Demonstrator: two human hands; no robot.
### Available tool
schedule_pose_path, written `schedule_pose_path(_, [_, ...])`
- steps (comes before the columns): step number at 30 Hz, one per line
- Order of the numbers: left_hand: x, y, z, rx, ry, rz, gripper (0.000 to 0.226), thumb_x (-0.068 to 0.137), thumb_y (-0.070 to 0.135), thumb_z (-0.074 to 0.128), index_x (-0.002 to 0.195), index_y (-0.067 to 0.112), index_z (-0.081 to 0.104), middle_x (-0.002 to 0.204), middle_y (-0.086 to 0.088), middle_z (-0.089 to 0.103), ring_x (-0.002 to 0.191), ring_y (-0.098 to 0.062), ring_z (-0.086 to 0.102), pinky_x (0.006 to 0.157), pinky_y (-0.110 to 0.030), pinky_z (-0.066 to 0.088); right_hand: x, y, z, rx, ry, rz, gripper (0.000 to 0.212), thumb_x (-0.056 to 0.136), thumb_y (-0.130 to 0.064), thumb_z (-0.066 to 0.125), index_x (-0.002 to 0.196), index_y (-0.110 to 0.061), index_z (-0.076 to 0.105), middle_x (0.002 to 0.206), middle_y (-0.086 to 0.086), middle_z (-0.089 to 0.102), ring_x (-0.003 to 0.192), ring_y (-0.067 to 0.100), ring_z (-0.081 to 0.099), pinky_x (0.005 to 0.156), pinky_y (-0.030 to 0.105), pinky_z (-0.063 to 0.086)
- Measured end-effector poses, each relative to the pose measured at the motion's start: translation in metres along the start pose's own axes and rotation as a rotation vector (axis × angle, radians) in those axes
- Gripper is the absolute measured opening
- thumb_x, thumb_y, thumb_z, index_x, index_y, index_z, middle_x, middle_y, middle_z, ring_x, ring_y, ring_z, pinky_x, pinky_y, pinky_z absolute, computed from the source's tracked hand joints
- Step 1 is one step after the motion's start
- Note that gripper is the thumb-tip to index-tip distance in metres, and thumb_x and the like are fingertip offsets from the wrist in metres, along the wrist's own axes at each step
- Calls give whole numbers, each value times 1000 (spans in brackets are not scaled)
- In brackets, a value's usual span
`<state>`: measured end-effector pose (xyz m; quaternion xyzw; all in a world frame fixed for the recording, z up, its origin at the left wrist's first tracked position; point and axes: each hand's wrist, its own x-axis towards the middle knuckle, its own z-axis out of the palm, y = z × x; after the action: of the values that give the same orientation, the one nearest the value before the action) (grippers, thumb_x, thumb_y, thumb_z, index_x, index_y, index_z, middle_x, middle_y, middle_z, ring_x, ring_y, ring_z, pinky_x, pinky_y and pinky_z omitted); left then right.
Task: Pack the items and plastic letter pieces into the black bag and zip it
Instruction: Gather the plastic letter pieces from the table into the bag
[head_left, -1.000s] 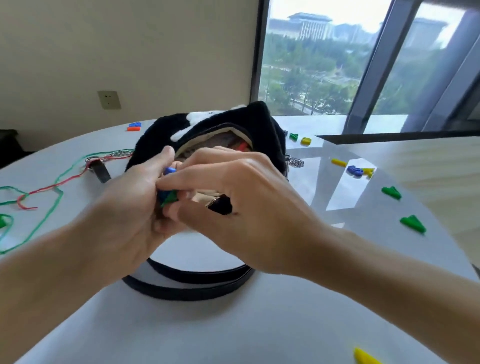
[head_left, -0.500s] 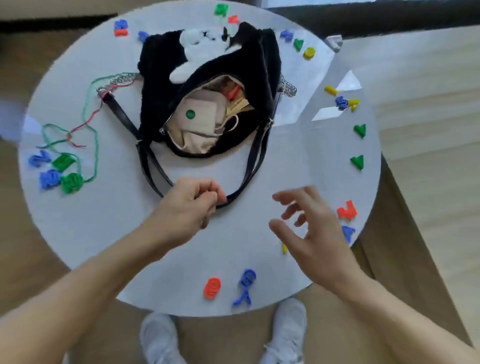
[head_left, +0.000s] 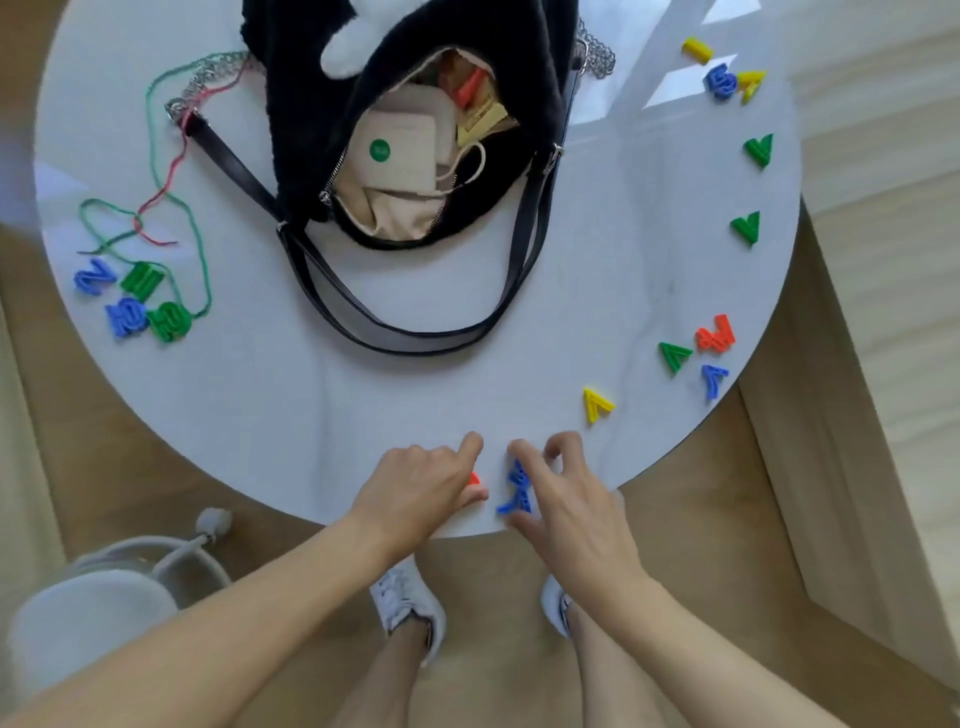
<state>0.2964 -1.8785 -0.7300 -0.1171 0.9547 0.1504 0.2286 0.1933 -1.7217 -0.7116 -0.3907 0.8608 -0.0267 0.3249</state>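
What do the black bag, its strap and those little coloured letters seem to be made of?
Black bag: soft plush or fleece-like fabric, matte, with a fuzzy pile.
Strap: smooth with a slight sheen, likely leather or an imitation; I cannot tell which.
Coloured letters: hard plastic by the look, in bright solid colours with crisp moulded edges.
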Motion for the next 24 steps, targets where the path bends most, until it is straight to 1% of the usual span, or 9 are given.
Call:
schedule_pose_path(3, [2,0,3,2,49,112,28,97,43,55,93,16,50,66,0,60,49,-26,62,41,-30,41,7,2,-2,43,-16,-17,30,88,-23,67,114,-24,53,111,-1,39,64,25,50,50,37,48])
schedule_pose_path(6, [2,2,2,33,84,145,27,82,31,75,74,14,55,47,3,48,28,-19,45,32,-21,26,11,3,-4,65,-16,-22,20,89,-15,64,107,-19,58,107,1,44,63,29,54,50,40,50])
schedule_pose_path(8, [6,2,1,-36,82,61,24,88,31,67,79,14,52,49,2,51,32,-22,44,33,-25,33,14,4,-4,88,-20,-29,20,85,-11,67,104,-16,61,103,3,47,59,30,52,46,38,47])
schedule_pose_path(10, [14,-2,0,-238,101,-87,18,97,30,49,89,15,44,59,0,58,47,-27,49,47,-37,47,17,6,-5,118,-21,-22,23,81,-8,67,103,-16,62,101,3,49,58,30,51,47,38,44])
schedule_pose_path(13, [23,-8,-7,-586,131,-245,14,96,30,45,88,18,45,66,3,60,61,-25,55,60,-41,48,24,9,-7,158,-11,-27,26,80,-13,70,105,-17,63,100,2,49,62,27,52,50,37,46])
schedule_pose_path(16, [24,-2,-4,-444,159,-220,24,98,40,42,90,18,43,71,-1,63,65,-32,59,58,-39,47,29,8,-8,152,3,-36,26,78,-14,70,103,-16,62,98,3,48,62,27,51,49,37,46])
schedule_pose_path(19, [15,5,3,-336,180,-165,40,96,55,37,94,16,48,75,0,62,59,-31,62,49,-36,46,30,7,-6,128,37,-47,25,75,-12,71,99,-15,63,95,4,49,59,29,51,45,36,44])
schedule_pose_path(22, [7,6,6,-208,174,-99,47,85,59,61,94,14,56,66,2,59,46,-23,58,37,-32,44,31,10,-4,123,64,-66,24,79,-17,72,102,-16,62,96,3,48,61,27,53,47,36,46])
schedule_pose_path(24, [8,9,4,-123,136,-62,39,88,51,65,100,15,57,68,2,62,48,-23,60,39,-33,49,31,12,-4,135,73,-88,25,80,-19,70,104,-16,62,97,1,48,63,26,54,50,36,47])
